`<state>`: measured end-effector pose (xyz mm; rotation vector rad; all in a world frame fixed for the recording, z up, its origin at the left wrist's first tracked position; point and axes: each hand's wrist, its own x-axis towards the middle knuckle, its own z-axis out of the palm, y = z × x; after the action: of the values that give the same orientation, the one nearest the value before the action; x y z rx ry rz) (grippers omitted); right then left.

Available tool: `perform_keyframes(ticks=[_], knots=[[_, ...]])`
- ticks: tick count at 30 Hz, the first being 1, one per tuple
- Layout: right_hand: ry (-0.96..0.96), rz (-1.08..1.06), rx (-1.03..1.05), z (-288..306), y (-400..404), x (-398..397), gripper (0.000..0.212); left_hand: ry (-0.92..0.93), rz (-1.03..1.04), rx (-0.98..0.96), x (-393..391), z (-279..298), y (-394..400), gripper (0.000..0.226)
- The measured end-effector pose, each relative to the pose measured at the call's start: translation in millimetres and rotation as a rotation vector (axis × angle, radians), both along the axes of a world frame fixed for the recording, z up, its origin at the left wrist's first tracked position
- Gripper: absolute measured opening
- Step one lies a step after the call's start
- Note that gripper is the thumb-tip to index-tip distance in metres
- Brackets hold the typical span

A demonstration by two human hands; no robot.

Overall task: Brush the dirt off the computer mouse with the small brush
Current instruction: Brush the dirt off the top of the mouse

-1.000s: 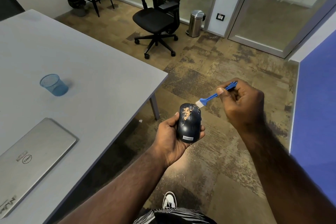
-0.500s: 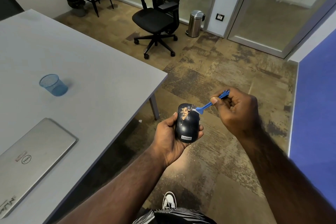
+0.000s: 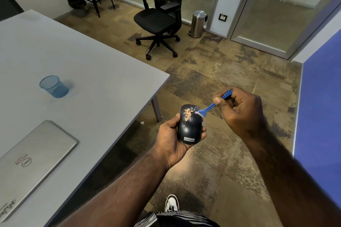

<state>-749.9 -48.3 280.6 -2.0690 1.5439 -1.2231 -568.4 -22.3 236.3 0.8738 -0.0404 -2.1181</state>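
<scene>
My left hand [image 3: 170,137] grips a black Lenovo computer mouse [image 3: 190,129] from below, holding it over the floor beside the table corner. A patch of tan dirt [image 3: 187,114] lies on the mouse's front left half. My right hand [image 3: 239,110] pinches a small blue brush [image 3: 212,106] by its handle, thumb on top. The brush's white bristles touch the mouse's front right part, just right of the dirt.
A grey table [image 3: 83,79] stands to the left with a closed silver Dell laptop [image 3: 31,162] and a blue mesh cup [image 3: 53,86]. A black office chair [image 3: 158,16] and a steel bin [image 3: 198,24] stand further back. A blue wall panel [image 3: 321,116] is on the right.
My right hand has come down and left, bringing the brush bristles from above the mouse's front edge onto its top beside the dirt. The mouse has stayed in my left hand.
</scene>
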Motion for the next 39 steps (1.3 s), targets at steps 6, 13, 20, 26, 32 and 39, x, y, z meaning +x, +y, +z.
perform_keyframes(ticks=[6,13,20,26,32,39], knots=[[0.009,-0.058,0.008,2.9,-2.9,0.3,0.006,-0.013,-0.002,-0.007,-0.3,-0.6,-0.7,0.054],[0.029,-0.063,0.002,4.0,-2.7,0.4,0.005,-0.006,-0.004,-0.007,-0.1,-2.2,-1.1,0.055],[0.056,-0.069,0.013,5.5,-3.0,0.3,0.004,-0.009,-0.01,-0.008,-0.4,-3.1,-0.7,0.055],[0.081,-0.085,0.001,9.0,-4.6,5.8,0.003,-0.022,-0.027,-0.015,-0.7,0.2,0.0,0.053],[0.086,-0.013,0.007,13.5,-1.0,8.5,0.005,-0.025,-0.037,-0.01,-1.5,1.5,0.1,0.055],[0.099,-0.004,0.023,13.0,-1.8,8.3,0.006,-0.022,-0.028,-0.001,0.2,0.0,-0.8,0.053]])
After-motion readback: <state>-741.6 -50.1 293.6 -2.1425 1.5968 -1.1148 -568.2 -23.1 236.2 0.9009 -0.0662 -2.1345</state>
